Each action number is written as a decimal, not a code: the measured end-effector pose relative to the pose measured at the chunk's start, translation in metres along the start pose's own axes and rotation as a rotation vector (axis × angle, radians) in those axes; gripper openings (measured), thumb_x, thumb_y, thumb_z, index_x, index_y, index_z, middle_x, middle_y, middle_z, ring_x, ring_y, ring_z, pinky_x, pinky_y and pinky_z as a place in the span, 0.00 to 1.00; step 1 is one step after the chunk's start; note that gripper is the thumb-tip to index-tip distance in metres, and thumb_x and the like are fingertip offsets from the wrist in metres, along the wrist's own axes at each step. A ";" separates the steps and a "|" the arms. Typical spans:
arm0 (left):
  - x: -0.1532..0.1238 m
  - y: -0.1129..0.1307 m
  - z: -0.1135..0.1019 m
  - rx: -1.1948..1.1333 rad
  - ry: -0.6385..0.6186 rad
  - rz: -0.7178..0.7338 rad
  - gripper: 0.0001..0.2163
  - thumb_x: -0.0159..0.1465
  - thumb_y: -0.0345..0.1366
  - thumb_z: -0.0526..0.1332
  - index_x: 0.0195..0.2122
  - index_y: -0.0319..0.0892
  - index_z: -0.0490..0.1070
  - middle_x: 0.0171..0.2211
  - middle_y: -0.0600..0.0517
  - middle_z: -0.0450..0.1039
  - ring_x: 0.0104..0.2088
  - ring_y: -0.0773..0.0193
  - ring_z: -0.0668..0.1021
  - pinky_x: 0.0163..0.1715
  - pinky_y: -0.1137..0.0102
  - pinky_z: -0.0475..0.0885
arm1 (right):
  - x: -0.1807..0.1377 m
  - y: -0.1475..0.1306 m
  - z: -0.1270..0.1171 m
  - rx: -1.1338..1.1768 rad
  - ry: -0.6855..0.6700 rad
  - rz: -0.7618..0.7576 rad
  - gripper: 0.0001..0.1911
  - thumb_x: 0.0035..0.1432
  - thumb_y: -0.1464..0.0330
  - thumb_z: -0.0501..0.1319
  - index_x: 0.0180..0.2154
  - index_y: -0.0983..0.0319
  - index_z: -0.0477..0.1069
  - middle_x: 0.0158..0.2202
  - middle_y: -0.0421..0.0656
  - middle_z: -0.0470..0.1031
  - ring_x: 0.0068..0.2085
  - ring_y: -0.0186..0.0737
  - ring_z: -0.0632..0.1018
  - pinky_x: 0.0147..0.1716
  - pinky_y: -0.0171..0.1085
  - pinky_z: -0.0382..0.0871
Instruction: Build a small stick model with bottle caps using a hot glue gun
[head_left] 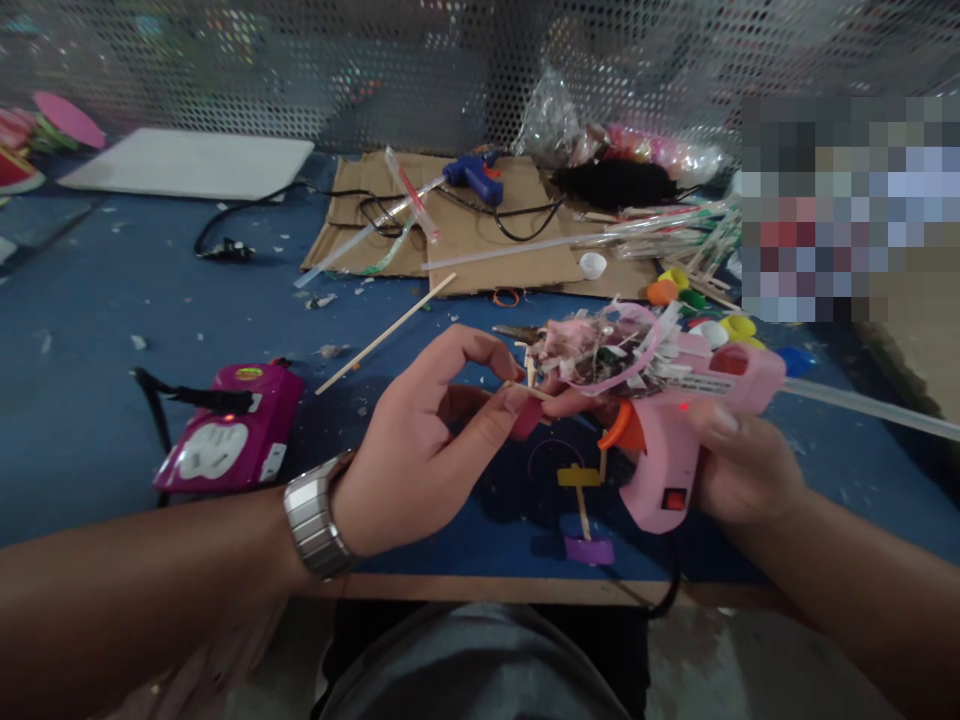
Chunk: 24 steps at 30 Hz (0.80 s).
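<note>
My right hand (pixel 739 460) is wrapped round a pink hot glue gun (pixel 664 470), whose barrel is crusted with glue and scraps. The gun's metal nozzle (pixel 516 332) points left, just above the fingers of my left hand (pixel 431 440). My left hand is closed in a pinch on a red bottle cap (pixel 526 418) and thin pieces of wooden stick (pixel 534 372) by it. Whether the nozzle touches the wood I cannot tell. Below the gun, a yellow cap (pixel 578 477) and a purple cap (pixel 589 550) are joined by a short stick. An orange trigger (pixel 621 430) shows under the barrel.
A purple power adapter (pixel 232 428) with a plugged-in cord sits left. A loose wooden stick (pixel 386 333) lies ahead. Behind are cardboard (pixel 517 260), a blue glue gun (pixel 474 178), clear glue sticks, colored bottle caps (pixel 664 292) and a white board (pixel 187 165).
</note>
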<state>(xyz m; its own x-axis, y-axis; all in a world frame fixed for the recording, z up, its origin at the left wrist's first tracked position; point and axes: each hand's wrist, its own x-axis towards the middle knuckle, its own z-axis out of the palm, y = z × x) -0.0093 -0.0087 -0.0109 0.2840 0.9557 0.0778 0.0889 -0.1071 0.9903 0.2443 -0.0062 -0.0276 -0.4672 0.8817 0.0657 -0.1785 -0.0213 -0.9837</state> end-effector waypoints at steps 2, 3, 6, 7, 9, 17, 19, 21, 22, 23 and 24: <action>0.000 0.001 0.000 -0.007 0.002 0.007 0.08 0.75 0.41 0.68 0.47 0.47 0.71 0.39 0.51 0.79 0.34 0.62 0.85 0.31 0.69 0.77 | 0.000 0.001 0.000 0.006 0.010 0.005 0.23 0.66 0.43 0.63 0.44 0.49 0.89 0.45 0.47 0.90 0.64 0.68 0.84 0.63 0.61 0.82; 0.000 0.001 0.001 -0.010 0.002 0.013 0.08 0.75 0.41 0.68 0.46 0.47 0.71 0.39 0.51 0.78 0.34 0.62 0.85 0.31 0.69 0.77 | 0.000 0.001 0.000 0.010 0.012 0.005 0.23 0.66 0.43 0.63 0.45 0.50 0.89 0.46 0.47 0.90 0.64 0.68 0.84 0.63 0.61 0.82; -0.001 0.001 0.001 0.002 0.006 0.029 0.06 0.75 0.39 0.68 0.46 0.47 0.71 0.41 0.52 0.78 0.35 0.63 0.85 0.33 0.70 0.78 | -0.001 0.001 0.001 0.024 0.013 0.011 0.23 0.66 0.44 0.63 0.45 0.50 0.89 0.46 0.47 0.90 0.63 0.68 0.84 0.62 0.61 0.83; -0.001 0.001 0.001 0.010 0.008 0.032 0.06 0.76 0.38 0.68 0.47 0.47 0.71 0.41 0.52 0.78 0.35 0.64 0.85 0.33 0.70 0.78 | -0.001 0.002 0.001 0.027 0.017 0.013 0.23 0.66 0.44 0.63 0.45 0.50 0.89 0.46 0.47 0.90 0.63 0.68 0.84 0.62 0.61 0.83; -0.001 0.001 0.001 0.020 0.008 0.041 0.06 0.76 0.38 0.67 0.46 0.47 0.71 0.41 0.52 0.77 0.35 0.64 0.84 0.33 0.71 0.78 | -0.002 0.003 0.000 0.025 0.015 0.022 0.23 0.65 0.43 0.63 0.45 0.50 0.89 0.47 0.47 0.90 0.64 0.69 0.84 0.62 0.61 0.83; 0.000 0.002 0.002 0.018 0.005 0.050 0.07 0.77 0.39 0.66 0.45 0.46 0.69 0.45 0.51 0.77 0.35 0.65 0.85 0.31 0.72 0.78 | 0.001 -0.001 0.002 -0.008 0.016 0.033 0.23 0.64 0.41 0.65 0.41 0.49 0.88 0.45 0.47 0.90 0.67 0.65 0.82 0.65 0.59 0.81; 0.000 0.001 0.003 0.019 0.005 0.045 0.06 0.77 0.39 0.66 0.45 0.46 0.69 0.46 0.51 0.78 0.34 0.66 0.84 0.32 0.72 0.78 | 0.002 -0.003 0.003 -0.002 0.009 0.021 0.23 0.64 0.42 0.66 0.42 0.50 0.89 0.47 0.48 0.90 0.65 0.66 0.83 0.64 0.60 0.81; 0.000 0.001 0.003 0.009 0.003 0.031 0.06 0.77 0.39 0.66 0.45 0.46 0.70 0.46 0.50 0.78 0.34 0.66 0.84 0.32 0.71 0.78 | 0.001 -0.002 0.003 0.005 0.002 0.005 0.24 0.65 0.42 0.64 0.43 0.51 0.89 0.47 0.48 0.90 0.65 0.67 0.83 0.64 0.61 0.82; 0.000 0.001 0.002 0.005 0.002 0.023 0.07 0.77 0.40 0.66 0.45 0.46 0.70 0.46 0.50 0.78 0.34 0.65 0.84 0.31 0.71 0.77 | 0.001 -0.002 0.003 0.010 -0.001 0.002 0.24 0.67 0.43 0.62 0.43 0.51 0.89 0.48 0.48 0.90 0.65 0.67 0.83 0.64 0.62 0.81; 0.000 0.001 0.002 0.002 0.001 0.018 0.07 0.77 0.40 0.67 0.45 0.46 0.70 0.45 0.50 0.78 0.34 0.64 0.84 0.31 0.71 0.77 | 0.001 -0.002 0.003 0.015 -0.007 -0.002 0.24 0.67 0.43 0.61 0.44 0.51 0.89 0.48 0.47 0.90 0.65 0.67 0.83 0.64 0.62 0.81; 0.000 0.001 0.002 -0.001 -0.001 0.013 0.07 0.77 0.41 0.67 0.45 0.47 0.70 0.43 0.51 0.79 0.35 0.64 0.84 0.31 0.71 0.77 | 0.001 -0.002 0.004 0.019 -0.016 0.002 0.25 0.68 0.43 0.61 0.44 0.51 0.89 0.47 0.47 0.90 0.65 0.67 0.83 0.65 0.62 0.81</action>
<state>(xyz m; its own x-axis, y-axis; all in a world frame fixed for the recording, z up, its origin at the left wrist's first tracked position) -0.0074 -0.0092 -0.0100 0.2864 0.9539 0.0902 0.0848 -0.1190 0.9893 0.2409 -0.0069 -0.0251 -0.4817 0.8738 0.0661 -0.1936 -0.0325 -0.9805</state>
